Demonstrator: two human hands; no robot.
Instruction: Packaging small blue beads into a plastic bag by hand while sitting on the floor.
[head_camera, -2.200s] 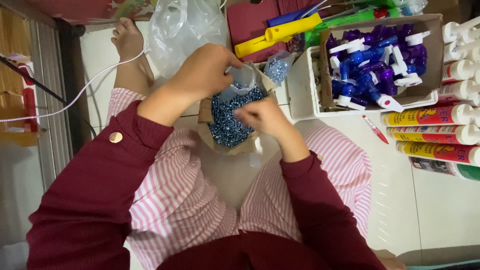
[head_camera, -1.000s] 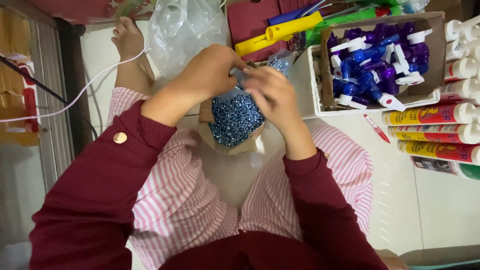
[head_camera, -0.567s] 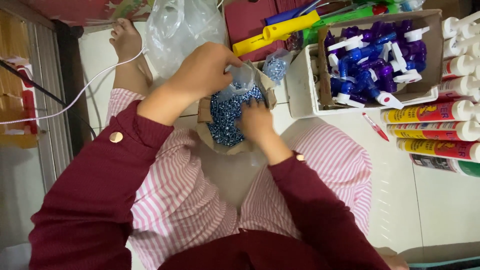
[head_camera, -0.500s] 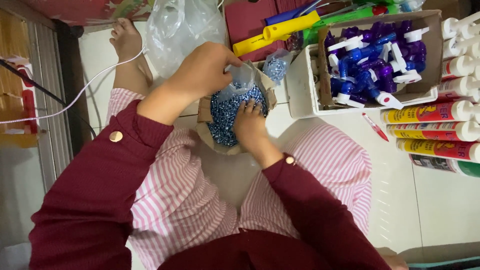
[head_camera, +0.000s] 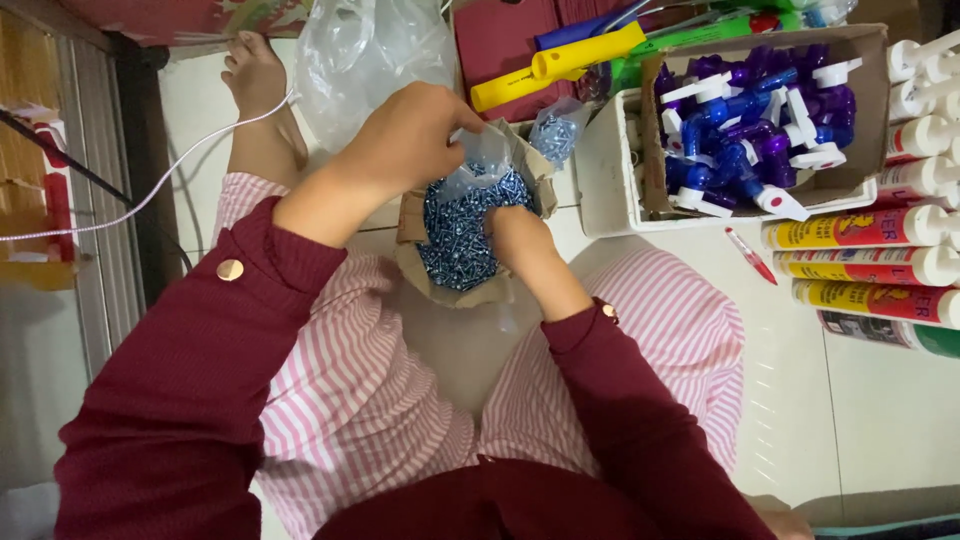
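Since a second ago the right hand (head_camera: 515, 235) has dropped from the bag's mouth into the pile of small blue screws (head_camera: 460, 235), fingers curled among them. Left hand (head_camera: 410, 135) stays pinched on the clear plastic bag (head_camera: 490, 160) above the brown paper wrap (head_camera: 470, 290) between the knees. Rightward, a cardboard box of purple nozzles (head_camera: 750, 130) sits on the floor.
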